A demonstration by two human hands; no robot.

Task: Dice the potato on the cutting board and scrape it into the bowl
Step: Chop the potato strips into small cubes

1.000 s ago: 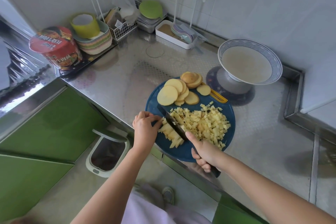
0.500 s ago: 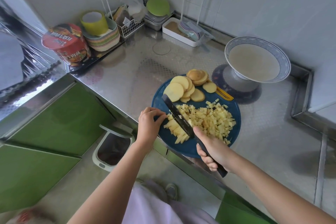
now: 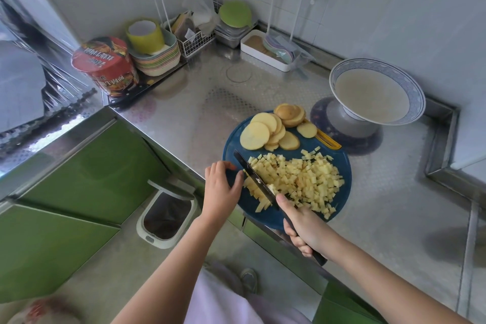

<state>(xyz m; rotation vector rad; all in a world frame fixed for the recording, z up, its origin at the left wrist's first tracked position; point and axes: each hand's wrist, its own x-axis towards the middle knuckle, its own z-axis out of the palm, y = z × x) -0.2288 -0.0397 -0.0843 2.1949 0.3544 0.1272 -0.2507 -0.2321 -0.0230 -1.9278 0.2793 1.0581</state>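
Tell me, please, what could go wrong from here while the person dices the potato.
1. The thumb of the left hand lies right beside the knife blade; the next cut could nick it.
2. The cutting board reaches the front edge of the counter, so dice or strips could fall toward the bin below.
3. The bowl seems to hold cloudy liquid fairly high; scraped-in potato may splash it.

Bright, even light. Pale glare on the embossed steel countertop (image 3: 184,118), soft shadow under the blue-rimmed footed bowl (image 3: 349,123). Strongly bent at edges.
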